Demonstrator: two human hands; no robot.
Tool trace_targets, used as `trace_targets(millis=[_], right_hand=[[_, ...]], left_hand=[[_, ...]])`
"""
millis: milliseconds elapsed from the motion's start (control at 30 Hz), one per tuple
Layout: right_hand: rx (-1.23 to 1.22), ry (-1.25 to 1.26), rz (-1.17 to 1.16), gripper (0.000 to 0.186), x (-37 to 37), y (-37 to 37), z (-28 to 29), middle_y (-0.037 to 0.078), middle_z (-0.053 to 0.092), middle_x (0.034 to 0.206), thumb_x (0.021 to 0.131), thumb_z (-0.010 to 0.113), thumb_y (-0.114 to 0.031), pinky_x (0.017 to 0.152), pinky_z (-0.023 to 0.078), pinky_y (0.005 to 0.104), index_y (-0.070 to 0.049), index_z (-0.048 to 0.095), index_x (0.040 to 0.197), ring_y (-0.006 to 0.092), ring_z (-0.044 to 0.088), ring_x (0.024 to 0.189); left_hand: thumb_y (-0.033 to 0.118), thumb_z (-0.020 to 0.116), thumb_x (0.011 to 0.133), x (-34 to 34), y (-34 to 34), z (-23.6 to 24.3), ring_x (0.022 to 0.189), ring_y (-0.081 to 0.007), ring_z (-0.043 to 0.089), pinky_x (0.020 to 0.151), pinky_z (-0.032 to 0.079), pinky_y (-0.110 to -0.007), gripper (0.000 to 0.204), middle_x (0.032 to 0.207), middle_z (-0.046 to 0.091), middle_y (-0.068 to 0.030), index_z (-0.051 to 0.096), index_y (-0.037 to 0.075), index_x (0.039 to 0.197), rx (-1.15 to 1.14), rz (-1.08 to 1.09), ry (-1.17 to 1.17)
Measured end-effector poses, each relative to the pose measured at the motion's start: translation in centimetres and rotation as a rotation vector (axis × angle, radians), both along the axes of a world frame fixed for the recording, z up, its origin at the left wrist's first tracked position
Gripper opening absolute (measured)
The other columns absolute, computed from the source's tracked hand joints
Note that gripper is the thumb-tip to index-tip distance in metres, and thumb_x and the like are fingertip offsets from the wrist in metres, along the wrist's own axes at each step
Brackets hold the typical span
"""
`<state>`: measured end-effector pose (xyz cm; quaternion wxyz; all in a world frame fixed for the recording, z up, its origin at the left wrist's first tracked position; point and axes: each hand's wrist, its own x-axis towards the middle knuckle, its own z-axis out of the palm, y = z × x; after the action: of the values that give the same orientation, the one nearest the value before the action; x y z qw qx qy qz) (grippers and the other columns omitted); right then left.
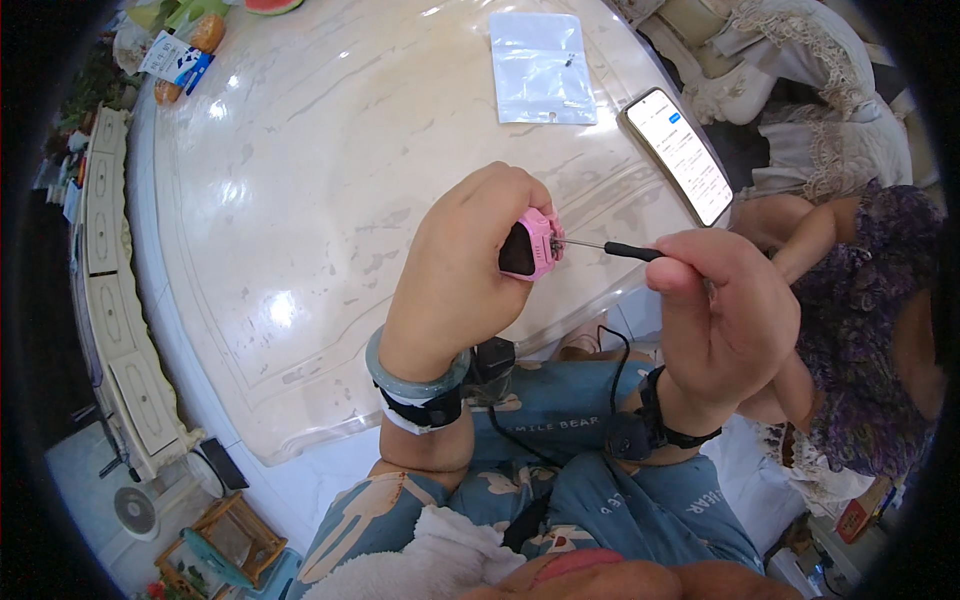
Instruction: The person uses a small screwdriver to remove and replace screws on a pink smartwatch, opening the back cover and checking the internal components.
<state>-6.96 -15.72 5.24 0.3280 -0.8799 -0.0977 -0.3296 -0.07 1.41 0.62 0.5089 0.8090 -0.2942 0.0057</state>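
My left hand (pixel 462 268) grips a small pink watch body (pixel 530 245) with a dark screen, held above the near edge of the pale marble table (pixel 300 200). My right hand (pixel 722 315) pinches a thin screwdriver (pixel 615 248) with a black handle, and its metal tip touches the right side of the pink watch body. A green bangle and a black strap circle my left wrist. A black band sits on my right wrist.
A clear plastic bag (pixel 541 68) with a tiny part lies at the far side of the table. A lit phone (pixel 680 152) rests near the right edge. Another person in a purple patterned garment (pixel 860 320) sits at the right. Food packages (pixel 180 55) lie at the far left.
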Motion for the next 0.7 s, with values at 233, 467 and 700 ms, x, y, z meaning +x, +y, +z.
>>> trace_targets(millis=[233,467,700], right_hand=[[0.001,0.006,-0.017,0.014,-0.3,-0.4,0.2,0.009,0.064,0.071,0.073,0.076,-0.006,0.052,0.046,0.0288,0.000,0.064,0.079,0.0232,0.060,0.058],[0.121,0.214,0.126,0.042,-0.8,-1.3,-0.3,0.017,0.065,0.096,0.095,0.048,-0.034,0.074,0.053,0.0313,0.004,0.062,0.104,0.0249,0.065,0.082],[-0.048,0.217,-0.049,0.011,-0.2,0.0,2.9,0.012,0.066,0.073,0.082,0.070,-0.008,0.055,0.050,0.0313,0.001,0.064,0.081,0.0255,0.062,0.058]], left_hand=[[-0.011,0.061,0.060,-0.5,-0.1,1.4,0.076,-0.0346,0.056,0.066,0.046,-0.037,0.030,0.080,0.055,-0.0134,0.055,0.003,0.086,-0.022,0.041,-0.094],[-0.012,0.060,0.059,-0.6,0.2,1.7,0.074,-0.0358,0.055,0.063,0.045,-0.038,0.030,0.078,0.055,-0.0140,0.055,0.003,0.085,-0.020,0.081,-0.114],[-0.010,0.062,0.061,-0.7,0.2,1.5,0.071,-0.0363,0.053,0.060,0.043,-0.040,0.028,0.076,0.053,-0.0143,0.055,0.004,0.084,-0.007,0.142,-0.167]])
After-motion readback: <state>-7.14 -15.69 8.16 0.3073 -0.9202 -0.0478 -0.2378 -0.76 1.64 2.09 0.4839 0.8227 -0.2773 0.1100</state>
